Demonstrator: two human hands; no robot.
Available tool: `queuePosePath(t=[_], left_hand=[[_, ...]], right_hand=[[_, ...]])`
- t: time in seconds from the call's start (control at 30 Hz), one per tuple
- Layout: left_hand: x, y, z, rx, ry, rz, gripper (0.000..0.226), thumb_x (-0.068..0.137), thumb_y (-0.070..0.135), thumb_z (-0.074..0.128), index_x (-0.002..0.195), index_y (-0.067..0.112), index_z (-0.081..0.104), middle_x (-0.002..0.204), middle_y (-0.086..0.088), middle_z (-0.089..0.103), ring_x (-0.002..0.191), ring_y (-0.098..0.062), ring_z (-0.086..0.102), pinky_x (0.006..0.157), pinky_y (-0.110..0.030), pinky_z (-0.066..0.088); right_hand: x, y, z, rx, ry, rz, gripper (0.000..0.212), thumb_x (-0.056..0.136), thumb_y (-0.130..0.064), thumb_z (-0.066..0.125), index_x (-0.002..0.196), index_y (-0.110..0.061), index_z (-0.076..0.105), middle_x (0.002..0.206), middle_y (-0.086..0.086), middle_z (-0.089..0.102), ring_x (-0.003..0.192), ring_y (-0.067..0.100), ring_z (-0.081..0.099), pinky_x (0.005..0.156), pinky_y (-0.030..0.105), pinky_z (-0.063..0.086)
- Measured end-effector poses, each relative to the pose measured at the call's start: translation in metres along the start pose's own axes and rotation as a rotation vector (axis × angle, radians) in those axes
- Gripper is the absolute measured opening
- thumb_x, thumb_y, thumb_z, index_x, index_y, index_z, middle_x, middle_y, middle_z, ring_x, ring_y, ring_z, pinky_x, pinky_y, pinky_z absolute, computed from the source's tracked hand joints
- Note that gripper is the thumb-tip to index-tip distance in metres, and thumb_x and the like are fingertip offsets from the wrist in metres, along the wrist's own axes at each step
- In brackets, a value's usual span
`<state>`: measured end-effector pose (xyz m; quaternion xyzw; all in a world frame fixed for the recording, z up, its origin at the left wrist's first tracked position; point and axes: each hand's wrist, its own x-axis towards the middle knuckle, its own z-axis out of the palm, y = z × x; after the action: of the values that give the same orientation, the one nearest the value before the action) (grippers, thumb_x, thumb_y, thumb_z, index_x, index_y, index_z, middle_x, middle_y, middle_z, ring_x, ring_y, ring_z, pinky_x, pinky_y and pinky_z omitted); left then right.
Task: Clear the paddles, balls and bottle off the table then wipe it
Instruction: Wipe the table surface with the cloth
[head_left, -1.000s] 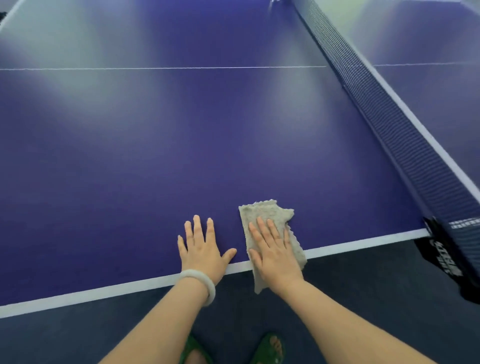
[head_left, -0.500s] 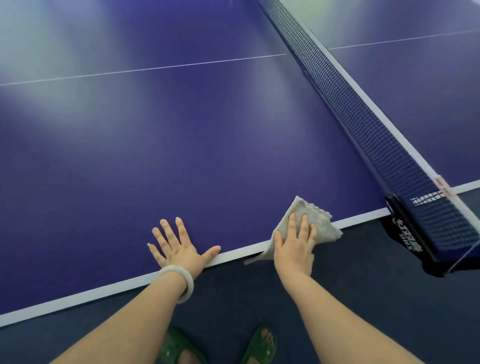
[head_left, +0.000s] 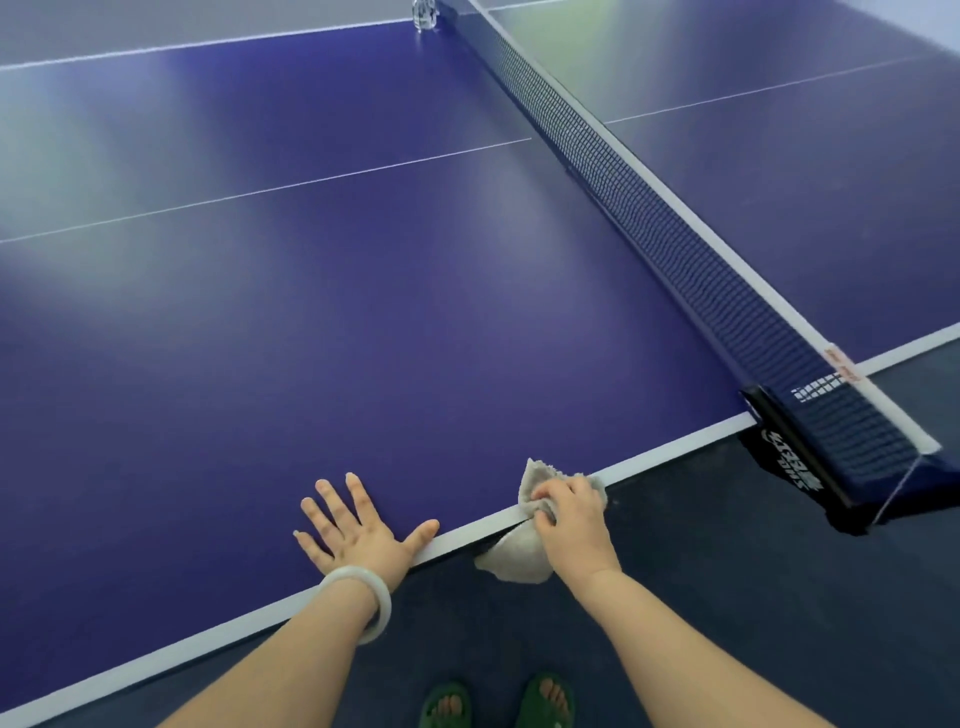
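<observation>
Just at table (head_left: 670, 457) edge: right hand (head_left: 571, 519) clutching cloth (head_left: 519, 560), left hand (head_left: 358, 540) spread flat.

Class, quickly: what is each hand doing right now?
Left hand: open, flat on the table.
Right hand: closed, gripping the cloth at the table edge.

- The table (head_left: 363, 312) in front of you has a blue-violet top, with a white border line (head_left: 675, 448) along its near edge and a thin centre line (head_left: 311, 181) across it.
- The net (head_left: 649, 218) crosses the top on your right, and its black clamp (head_left: 789, 462) sits at the near edge.
- Your left hand (head_left: 358, 535) lies flat on the top, fingers spread, thumb on the border.
- Your right hand (head_left: 571, 514) grips the grey cloth (head_left: 519, 561) at the edge, and part of the cloth hangs over it.
- A small clear object (head_left: 425, 15) stands at the far side, beside the net.
</observation>
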<state>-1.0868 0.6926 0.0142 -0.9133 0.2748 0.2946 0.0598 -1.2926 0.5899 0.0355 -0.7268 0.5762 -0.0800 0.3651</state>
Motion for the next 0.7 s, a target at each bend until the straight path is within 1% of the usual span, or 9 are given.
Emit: queuePosePath(t=[0.17,0.23,0.37,0.4,0.47,0.53,0.6,0.63,0.7], left_hand=[[-0.002,0.0,-0.001,-0.009,0.007,0.034,0.129,0.067,0.095,0.033,0.145,0.017,-0.036,0.151,-0.016,-0.042,0.14,-0.04,-0.035,0.114,-0.057,-0.016],[-0.006,0.001,-0.002,0.0,0.031,0.043,0.128,0.069,0.093,0.033,0.146,0.016,-0.033,0.153,-0.017,-0.038,0.141,-0.041,-0.032,0.114,-0.058,-0.014],[-0.017,0.01,-0.01,0.044,0.049,0.069,0.114,0.081,0.081,0.041,0.154,0.012,-0.013,0.159,-0.021,-0.02,0.146,-0.044,-0.017,0.118,-0.058,-0.002],[-0.022,0.015,-0.011,0.062,0.059,0.122,0.105,0.086,0.075,0.042,0.155,0.011,-0.003,0.161,-0.02,-0.012,0.147,-0.043,-0.011,0.12,-0.055,0.003],[-0.041,0.029,-0.009,0.089,0.097,0.339,0.077,0.094,0.063,0.041,0.152,0.015,0.026,0.161,-0.013,0.013,0.149,-0.035,0.01,0.12,-0.045,0.018],[-0.066,0.047,-0.005,0.044,0.08,0.593,0.048,0.098,0.052,0.043,0.132,0.02,0.055,0.142,-0.003,0.048,0.132,-0.022,0.043,0.108,-0.037,0.038],[-0.095,0.068,0.0,0.008,-0.044,0.736,0.036,0.099,0.045,0.047,0.116,0.017,0.064,0.112,0.001,0.064,0.102,-0.017,0.06,0.091,-0.035,0.05],[-0.108,0.079,0.003,0.026,-0.104,0.768,0.034,0.099,0.043,0.047,0.115,0.017,0.063,0.108,0.002,0.066,0.097,-0.017,0.062,0.087,-0.035,0.052],[-0.131,0.102,0.012,0.103,-0.162,0.803,0.033,0.099,0.041,0.047,0.118,0.018,0.061,0.111,0.0,0.066,0.099,-0.019,0.062,0.087,-0.036,0.052]], right_hand=[[-0.038,-0.001,0.002,-0.046,-0.075,0.08,0.004,0.096,-0.02,0.057,0.095,-0.021,0.06,0.105,-0.004,0.046,0.1,0.014,0.051,0.086,0.027,0.05],[-0.055,0.002,0.004,-0.043,-0.082,0.115,0.009,0.094,-0.02,0.06,0.088,-0.025,0.057,0.102,-0.005,0.046,0.095,0.013,0.052,0.081,0.024,0.05],[-0.079,0.008,-0.004,-0.012,-0.059,0.145,0.009,0.09,-0.019,0.067,0.087,-0.025,0.06,0.098,-0.005,0.046,0.089,0.01,0.051,0.072,0.018,0.041],[-0.083,0.011,-0.009,-0.006,-0.046,0.146,0.007,0.089,-0.02,0.068,0.089,-0.024,0.062,0.098,-0.005,0.046,0.088,0.01,0.051,0.071,0.017,0.04],[-0.09,0.017,-0.02,0.005,-0.016,0.149,0.004,0.089,-0.02,0.069,0.09,-0.022,0.066,0.096,-0.005,0.045,0.087,0.01,0.052,0.073,0.018,0.042],[-0.096,0.024,-0.034,0.014,0.007,0.157,0.003,0.089,-0.02,0.068,0.088,-0.023,0.068,0.095,-0.005,0.045,0.091,0.013,0.052,0.08,0.026,0.046],[-0.101,0.034,-0.05,-0.001,0.022,0.171,0.005,0.089,-0.022,0.067,0.087,-0.025,0.069,0.096,-0.004,0.045,0.095,0.016,0.051,0.084,0.03,0.048],[-0.103,0.039,-0.059,-0.017,0.026,0.174,0.006,0.09,-0.023,0.066,0.086,-0.026,0.07,0.097,-0.003,0.046,0.097,0.017,0.05,0.084,0.03,0.048],[-0.109,0.053,-0.076,-0.053,0.024,0.174,0.012,0.091,-0.023,0.063,0.085,-0.028,0.071,0.099,-0.002,0.046,0.098,0.018,0.049,0.081,0.029,0.048]])
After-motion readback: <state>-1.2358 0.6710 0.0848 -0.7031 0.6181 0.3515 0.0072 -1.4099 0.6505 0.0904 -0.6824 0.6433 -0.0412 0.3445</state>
